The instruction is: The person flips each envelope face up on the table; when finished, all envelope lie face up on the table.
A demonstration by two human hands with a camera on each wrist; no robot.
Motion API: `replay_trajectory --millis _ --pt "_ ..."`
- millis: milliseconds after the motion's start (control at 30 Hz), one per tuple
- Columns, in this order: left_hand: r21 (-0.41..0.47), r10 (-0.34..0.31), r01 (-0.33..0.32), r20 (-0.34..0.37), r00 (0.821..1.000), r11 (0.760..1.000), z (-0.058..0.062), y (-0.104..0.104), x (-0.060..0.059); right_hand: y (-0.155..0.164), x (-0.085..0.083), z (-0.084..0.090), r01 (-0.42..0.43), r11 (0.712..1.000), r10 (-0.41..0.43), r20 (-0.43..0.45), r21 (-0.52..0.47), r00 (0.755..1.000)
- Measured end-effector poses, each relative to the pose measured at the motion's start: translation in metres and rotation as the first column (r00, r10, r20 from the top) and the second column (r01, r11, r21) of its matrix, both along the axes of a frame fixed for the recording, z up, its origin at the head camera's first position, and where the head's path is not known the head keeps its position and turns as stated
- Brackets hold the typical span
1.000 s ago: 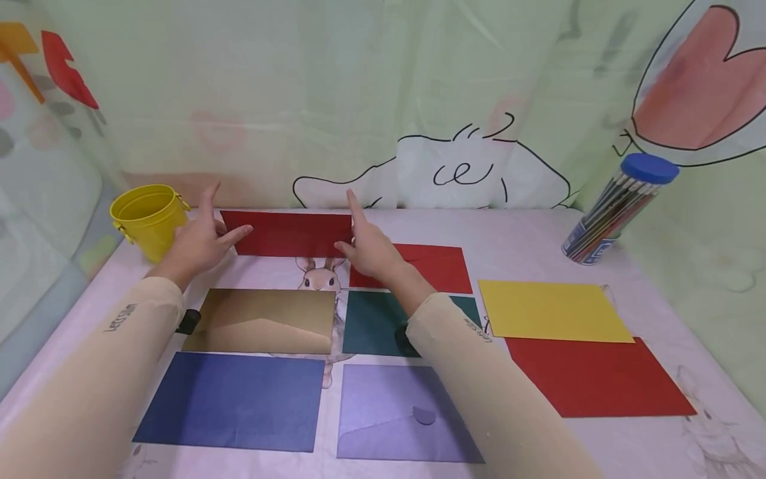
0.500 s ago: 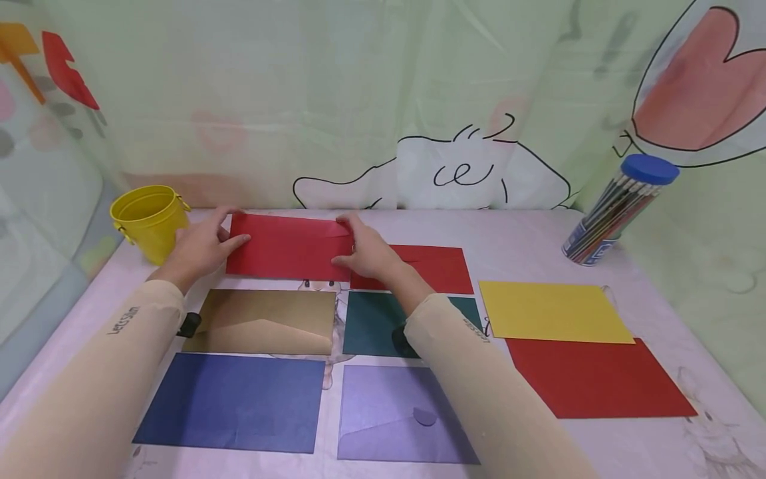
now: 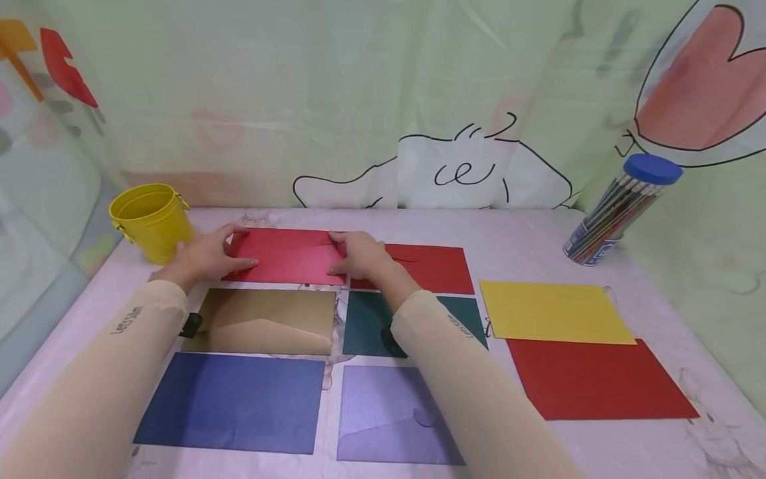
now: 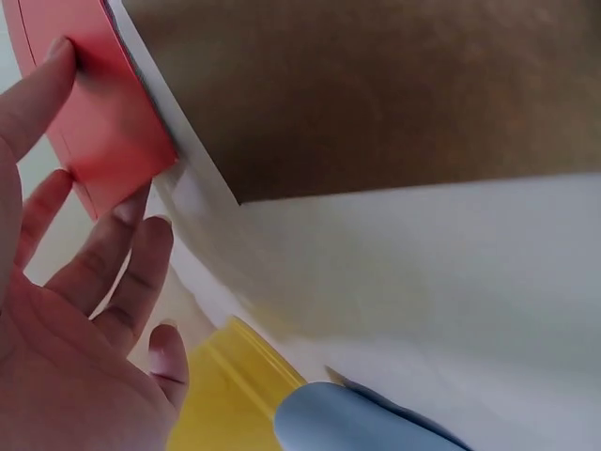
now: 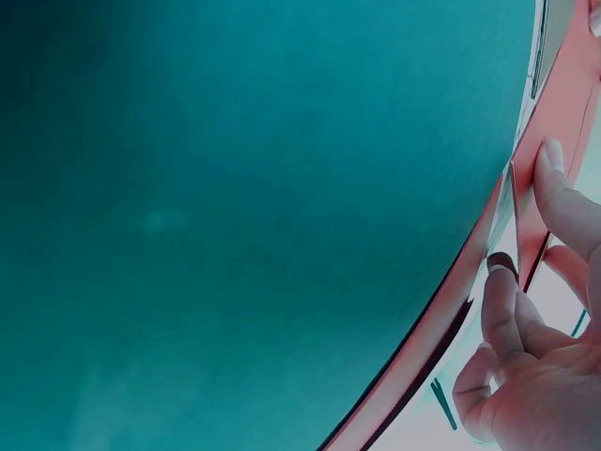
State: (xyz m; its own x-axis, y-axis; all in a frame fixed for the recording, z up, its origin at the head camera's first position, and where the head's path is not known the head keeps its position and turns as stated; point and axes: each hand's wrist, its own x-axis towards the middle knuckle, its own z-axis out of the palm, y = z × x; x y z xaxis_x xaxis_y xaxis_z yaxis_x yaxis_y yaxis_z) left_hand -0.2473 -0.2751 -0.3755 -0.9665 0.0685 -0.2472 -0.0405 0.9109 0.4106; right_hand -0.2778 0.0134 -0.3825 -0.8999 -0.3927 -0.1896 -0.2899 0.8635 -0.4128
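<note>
Red envelope [image 3: 286, 256] at the far left of the table [image 3: 526, 233], between both hands, just beyond the gold envelope [image 3: 263, 321] and overlapping the left edge of the dark red envelope [image 3: 433, 268]. Lower and flatter than half a second ago, when it stood tilted up toward the camera; one second ago lying flat and further back, darker in tone, with both hands spread open at its ends. Near edge now down close to the gold envelope, covering the rabbit print seen earlier.

Left hand [image 3: 203, 256] gripping the envelope's left end, thumb on top, fingers curled round the edge; confirmed in the left wrist view, fingertips [image 4: 131, 202] against the red paper [image 4: 108, 113]. Right hand [image 3: 359, 255] holding the right end, thumb and fingers pinching the paper; right wrist view shows fingers [image 5: 554, 183] laid on the red edge [image 5: 563, 103].

Yellow bucket [image 3: 151, 221] just left of the left hand, unmoved. Green envelope [image 3: 368, 322] partly under the right forearm. Blue envelope [image 3: 233, 401] and lilac envelope [image 3: 383, 416] in the near row. Yellow sheet [image 3: 553, 311] and large red sheet [image 3: 598, 379] to the right, pencil tub [image 3: 619, 209] at the far right, all placed as before.
</note>
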Motion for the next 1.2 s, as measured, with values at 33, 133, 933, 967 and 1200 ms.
replay_trajectory --millis 33,133,933,967,1200 --pt "-0.002 0.001 -0.001 0.002 1.000 1.000 0.000 0.002 0.000 0.000 0.000 0.000 0.008 1.000 -0.008 0.004 0.008 1.000" --pt "-0.020 -0.001 0.001 0.011 1.000 1.000 0.001 0.007 0.001 0.001 0.002 0.001 0.027 0.999 -0.028 0.008 0.023 1.000" --pt "-0.080 -0.046 0.032 -0.182 0.982 0.996 0.011 0.075 0.006 0.041 0.024 0.023 -0.029 0.998 0.034 -0.098 0.058 0.995" --pt "-0.055 -0.046 0.035 -0.205 0.978 0.998 0.012 0.082 0.008 0.049 0.026 0.027 -0.039 0.998 0.045 -0.096 0.058 0.994" --pt "0.111 -0.116 0.166 -0.361 0.925 0.980 0.029 0.148 0.027 0.132 0.052 0.051 -0.107 0.993 0.111 -0.082 0.053 0.990"
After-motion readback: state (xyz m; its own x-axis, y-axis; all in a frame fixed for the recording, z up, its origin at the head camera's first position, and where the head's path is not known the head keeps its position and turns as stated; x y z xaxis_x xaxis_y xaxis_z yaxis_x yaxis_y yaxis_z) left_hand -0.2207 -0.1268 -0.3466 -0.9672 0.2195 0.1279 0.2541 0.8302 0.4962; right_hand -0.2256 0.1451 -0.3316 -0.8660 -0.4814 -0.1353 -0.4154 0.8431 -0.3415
